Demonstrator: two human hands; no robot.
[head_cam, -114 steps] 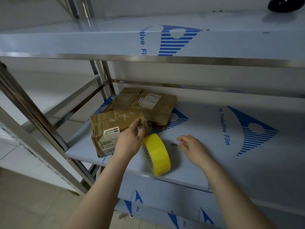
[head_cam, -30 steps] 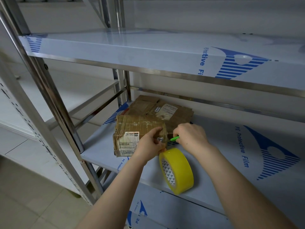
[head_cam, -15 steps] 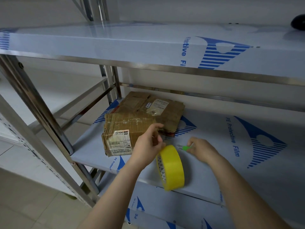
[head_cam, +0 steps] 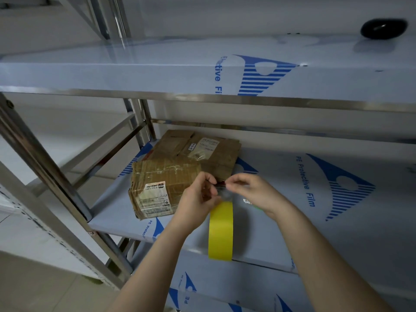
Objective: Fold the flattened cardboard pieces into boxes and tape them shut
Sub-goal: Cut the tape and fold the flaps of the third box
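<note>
A yellow tape roll (head_cam: 220, 230) stands on edge at the front of the lower shelf (head_cam: 281, 233). My left hand (head_cam: 195, 201) grips the top of the roll, fingers curled. My right hand (head_cam: 252, 192) pinches the clear free end of the tape (head_cam: 221, 189) just above the roll, close to my left fingertips. A folded brown box (head_cam: 162, 188) with a white label sits left of my hands. Flattened cardboard pieces (head_cam: 198, 149) lie stacked behind it.
A small green tool (head_cam: 257, 207) lies on the shelf under my right wrist, mostly hidden. The upper shelf (head_cam: 157, 70) overhangs the work area and carries a black object (head_cam: 383, 28) at far right. Steel uprights (head_cam: 45, 167) stand at left.
My right hand has left the green tool on the shelf and come to the tape's free end. The roll has turned edge-on to me, and my left hand has stayed on it.
</note>
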